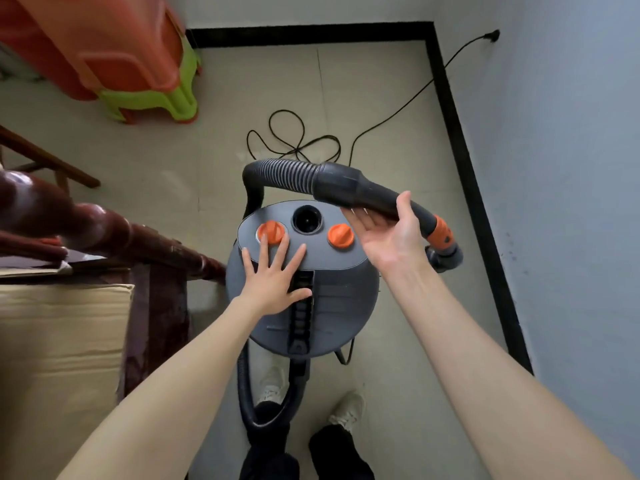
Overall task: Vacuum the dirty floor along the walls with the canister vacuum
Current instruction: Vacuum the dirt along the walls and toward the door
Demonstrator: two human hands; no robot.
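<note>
A round grey canister vacuum [343,306] stands on the floor in front of my feet, with two orange knobs [341,238] and a dark open port [307,219] on its lid. My left hand [273,275] lies flat on the lid with straight spread fingers, its fingertips at the left orange knob. My right hand [388,237] holds the black hose handle [363,190] from below, thumb over its top, just above and right of the lid. The ribbed hose [280,171] curves left and down behind the canister. The handle ends in an orange collar [443,233].
A black power cord [294,140] loops on the tiled floor and runs up to a wall socket [493,35]. A black skirting [464,161] lines the corner walls. Stacked orange and green stools [145,81] stand at the far left; dark wooden furniture [104,226] and a cardboard box [62,341] are on my left.
</note>
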